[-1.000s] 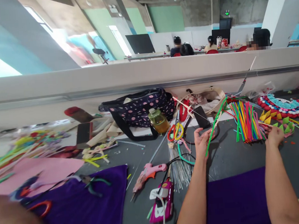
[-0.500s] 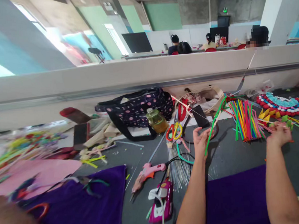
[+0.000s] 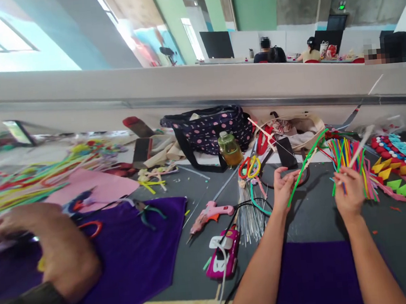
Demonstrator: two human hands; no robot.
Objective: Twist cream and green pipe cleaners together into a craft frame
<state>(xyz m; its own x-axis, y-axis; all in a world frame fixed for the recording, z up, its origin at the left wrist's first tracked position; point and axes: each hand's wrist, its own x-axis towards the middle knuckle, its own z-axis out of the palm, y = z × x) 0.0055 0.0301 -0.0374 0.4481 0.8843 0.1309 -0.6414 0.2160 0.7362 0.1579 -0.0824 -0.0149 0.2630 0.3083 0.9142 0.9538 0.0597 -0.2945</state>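
Note:
My left hand [image 3: 283, 188] pinches a long green pipe cleaner [image 3: 308, 155] that arches up and to the right above the dark table. My right hand [image 3: 349, 190] is raised and grips a white pipe cleaner [image 3: 360, 143] slanting up to the right, just in front of a bundle of coloured pipe cleaners [image 3: 347, 161] lying on the table. A purple cloth [image 3: 318, 274] lies under my forearms.
A co-worker's hand [image 3: 52, 243] rests at the left over another purple cloth [image 3: 133, 251]. Between us lie a pink glue gun [image 3: 211, 213], a magenta tool [image 3: 224, 258], pliers [image 3: 147, 211] and scissors [image 3: 249, 167]. A dotted bag [image 3: 208, 130], a bottle [image 3: 229, 150] and a felt craft piece [image 3: 401, 164] stand behind.
My right hand came back left from the felt pieces and now holds a white pipe cleaner up. The view swung left, showing the co-worker's hand. My left hand kept the green pipe cleaner.

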